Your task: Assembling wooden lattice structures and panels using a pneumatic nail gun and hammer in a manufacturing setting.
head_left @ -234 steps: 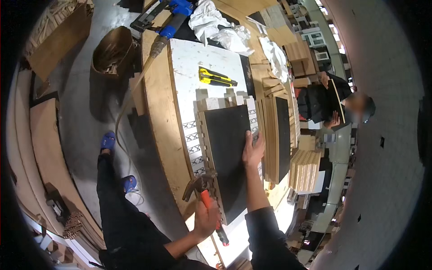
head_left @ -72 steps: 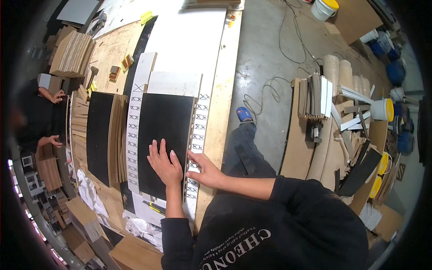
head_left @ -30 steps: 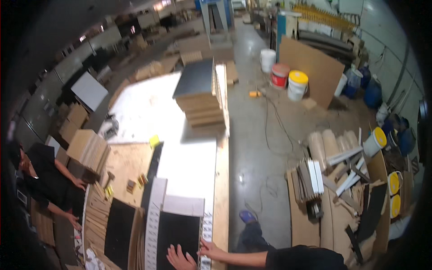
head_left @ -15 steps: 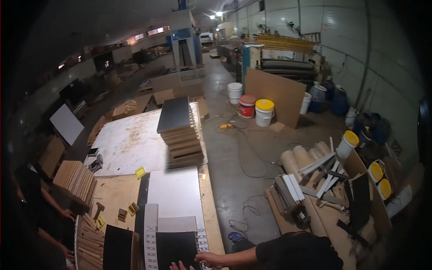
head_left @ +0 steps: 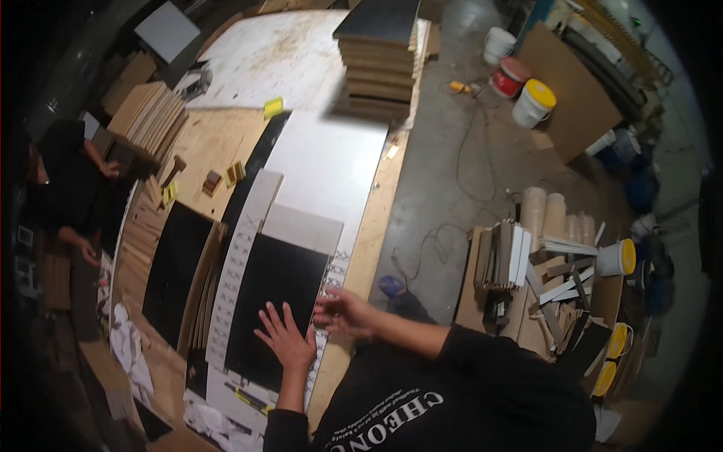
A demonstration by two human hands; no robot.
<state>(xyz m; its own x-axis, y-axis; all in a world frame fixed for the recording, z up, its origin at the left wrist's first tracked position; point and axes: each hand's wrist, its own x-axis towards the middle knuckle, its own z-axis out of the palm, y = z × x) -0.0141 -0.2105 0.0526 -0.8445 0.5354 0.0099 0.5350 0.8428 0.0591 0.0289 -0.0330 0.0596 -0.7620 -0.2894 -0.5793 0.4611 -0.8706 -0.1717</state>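
Note:
A black rectangular panel [head_left: 275, 290] lies on the workbench in front of me, on top of lighter sheets. My left hand [head_left: 288, 339] rests flat on its lower right part with the fingers spread. At the panel's right edge is my right hand [head_left: 345, 313], its fingers bent and slightly apart, with no held thing visible. White strips printed with dark crossed marks run along both sides, the left strip [head_left: 233, 279] being wider than the right strip [head_left: 337, 265]. Below the panel lies a yellow-and-black utility knife [head_left: 250, 399].
More black panels [head_left: 179, 267] stand left of the strip. A tall panel stack [head_left: 379, 71] is at the bench's far end. Across the bench stands a co-worker [head_left: 71, 177]. Offcuts [head_left: 561, 282] and lidded buckets [head_left: 534, 103] are on the right, with a cable [head_left: 444, 241] on the floor.
The view has tilted down and turned, bringing the bench closer. Both of my hands now show more fully over the black panel, along with my sleeves and shirt.

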